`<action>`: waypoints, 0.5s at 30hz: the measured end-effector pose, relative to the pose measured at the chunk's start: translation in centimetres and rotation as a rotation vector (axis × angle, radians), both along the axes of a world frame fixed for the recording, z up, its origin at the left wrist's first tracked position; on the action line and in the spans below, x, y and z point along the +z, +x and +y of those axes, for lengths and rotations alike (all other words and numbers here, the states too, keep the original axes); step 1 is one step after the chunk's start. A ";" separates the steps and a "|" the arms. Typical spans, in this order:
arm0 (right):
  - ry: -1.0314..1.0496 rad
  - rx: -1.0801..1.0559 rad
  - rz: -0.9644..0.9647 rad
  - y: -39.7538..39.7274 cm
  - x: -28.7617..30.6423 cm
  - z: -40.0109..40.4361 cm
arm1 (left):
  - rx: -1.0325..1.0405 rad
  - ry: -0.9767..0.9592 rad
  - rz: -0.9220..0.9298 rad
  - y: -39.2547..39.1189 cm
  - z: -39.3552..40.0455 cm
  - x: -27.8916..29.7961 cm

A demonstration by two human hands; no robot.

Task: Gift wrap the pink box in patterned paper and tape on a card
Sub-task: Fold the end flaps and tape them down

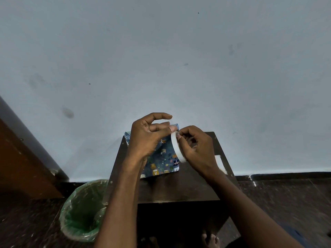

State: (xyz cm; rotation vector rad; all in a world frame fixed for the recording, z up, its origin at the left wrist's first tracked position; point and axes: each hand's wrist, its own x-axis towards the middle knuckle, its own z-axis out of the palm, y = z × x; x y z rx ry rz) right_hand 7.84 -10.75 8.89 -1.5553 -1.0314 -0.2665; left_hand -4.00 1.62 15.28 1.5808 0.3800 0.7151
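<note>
A box wrapped in blue patterned paper (165,158) lies on a small dark wooden table (179,187). Both hands hover just above it. My right hand (197,149) grips a white tape roll (176,146), held on edge. My left hand (146,136) pinches the loose end of the tape at the top of the roll, thumb and fingers curled. A white card (220,162) lies at the table's right edge, partly hidden by my right wrist. No pink of the box shows under the paper.
A bin lined with a green plastic bag (84,210) stands on the floor left of the table. A pale blue wall rises right behind the table. A brown wooden door (23,158) is at the far left. Bare toes (210,238) show below the table.
</note>
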 end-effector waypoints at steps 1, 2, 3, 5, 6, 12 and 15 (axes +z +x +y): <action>-0.011 -0.001 -0.014 0.0 -0.1 0.0 | 0.009 0.002 -0.004 0.0 -0.1 0.0; -0.025 -0.005 -0.029 0.1 -0.2 0.0 | 0.020 0.005 -0.007 0.1 -0.2 0.0; -0.040 -0.009 -0.039 0.2 -0.4 0.1 | 0.032 0.009 -0.008 0.1 -0.4 0.0; -0.063 -0.006 -0.029 0.3 -0.6 0.1 | 0.049 0.017 -0.009 0.2 -0.6 0.0; -0.071 -0.001 -0.017 0.3 -0.7 0.0 | 0.053 0.021 -0.008 0.3 -0.7 0.0; -0.105 0.013 0.122 0.4 -0.1 -0.8 | 0.046 0.099 0.042 0.4 -0.1 -0.5; -0.249 -0.109 0.194 1.8 -0.1 -1.9 | 0.023 0.132 0.065 0.5 0.2 -0.6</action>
